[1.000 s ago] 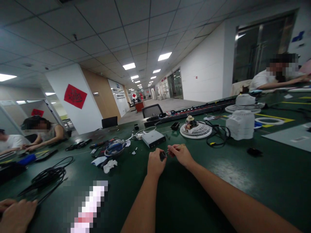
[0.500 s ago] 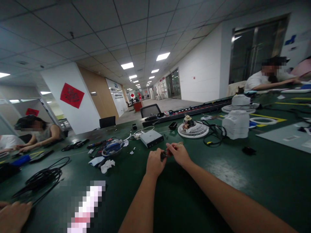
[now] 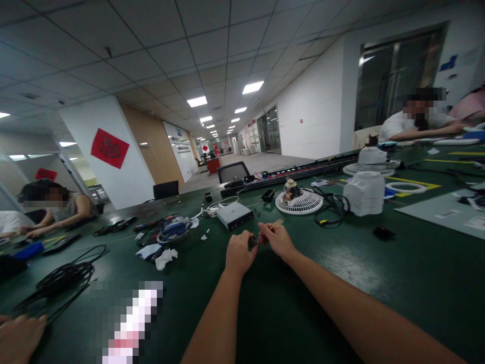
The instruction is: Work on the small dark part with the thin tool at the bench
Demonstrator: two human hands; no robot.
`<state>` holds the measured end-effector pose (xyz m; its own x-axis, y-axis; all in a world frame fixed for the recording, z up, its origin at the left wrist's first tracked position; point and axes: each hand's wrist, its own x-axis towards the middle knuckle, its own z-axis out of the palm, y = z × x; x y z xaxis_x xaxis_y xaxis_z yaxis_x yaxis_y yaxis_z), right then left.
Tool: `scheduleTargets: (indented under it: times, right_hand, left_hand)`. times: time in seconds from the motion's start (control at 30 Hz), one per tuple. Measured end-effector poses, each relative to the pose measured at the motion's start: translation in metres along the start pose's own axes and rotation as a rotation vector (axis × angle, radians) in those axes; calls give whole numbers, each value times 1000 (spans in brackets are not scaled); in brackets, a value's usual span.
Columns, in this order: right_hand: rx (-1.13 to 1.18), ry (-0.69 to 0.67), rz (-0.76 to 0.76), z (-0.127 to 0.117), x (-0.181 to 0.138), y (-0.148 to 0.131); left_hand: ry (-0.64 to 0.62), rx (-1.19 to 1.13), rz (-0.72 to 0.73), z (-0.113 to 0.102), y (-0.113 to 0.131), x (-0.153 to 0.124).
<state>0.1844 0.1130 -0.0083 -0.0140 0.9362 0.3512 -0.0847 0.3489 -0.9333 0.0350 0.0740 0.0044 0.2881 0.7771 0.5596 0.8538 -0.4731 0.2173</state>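
My left hand (image 3: 239,253) is closed around a small dark rounded part (image 3: 252,242) whose end shows by the thumb. Close beside it, my right hand (image 3: 281,241) pinches a thin reddish-copper piece (image 3: 278,222), which sticks out past the fingers; its exact kind is too small to make out. The two hands nearly meet above the green table (image 3: 280,313). Just beyond them lies a grey box-shaped drive (image 3: 235,216). A round white fan grille (image 3: 303,203) with an exposed motor (image 3: 291,189) on top rests farther right.
A white plastic housing (image 3: 364,193) and black cable (image 3: 333,215) lie to the right, near a small black part (image 3: 383,232). On the left are a bowl with blue cloth (image 3: 174,228), crumpled white tissue (image 3: 165,259) and coiled black cable (image 3: 62,280). Another person's hand (image 3: 20,336) is at lower left.
The whole view has shifted slightly, so things appear a little farther left. Both hands keep their grips, with hardly any change in their positions.
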Motion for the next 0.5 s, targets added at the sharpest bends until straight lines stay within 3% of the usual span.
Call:
scheduleTargets:
  times: [0.5]
  right_hand:
    - [-27, -5, -18, 0, -2, -3]
  left_hand:
    - [-52, 41, -41, -1, 0, -1]
